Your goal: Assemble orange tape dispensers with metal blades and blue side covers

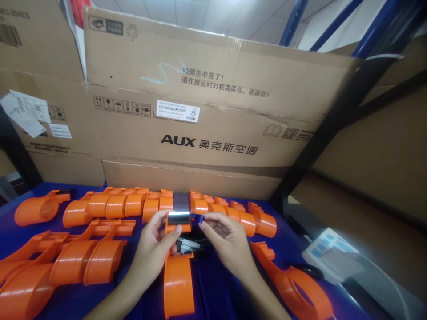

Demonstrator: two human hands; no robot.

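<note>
My left hand (163, 238) is closed on the front end of an orange tape dispenser (179, 284), thumb on its near side. That end carries a serrated metal blade (179, 214) above a dark strip. The ring of the dispenser points down towards me. At the right side of the blade end, my right hand (223, 231) pinches a small dark blue piece (198, 218) between thumb and fingers. Whether that piece touches the dispenser I cannot tell. Below the hands, a grey-and-black item (189, 245) is partly hidden.
Several orange tape dispensers (116, 205) stand in a back row on the blue surface (131, 262). More dispensers (71, 262) lie at left, and one (296, 286) at right. Behind rises a large cardboard box (200, 124). A white-and-blue box (330, 253) is at far right.
</note>
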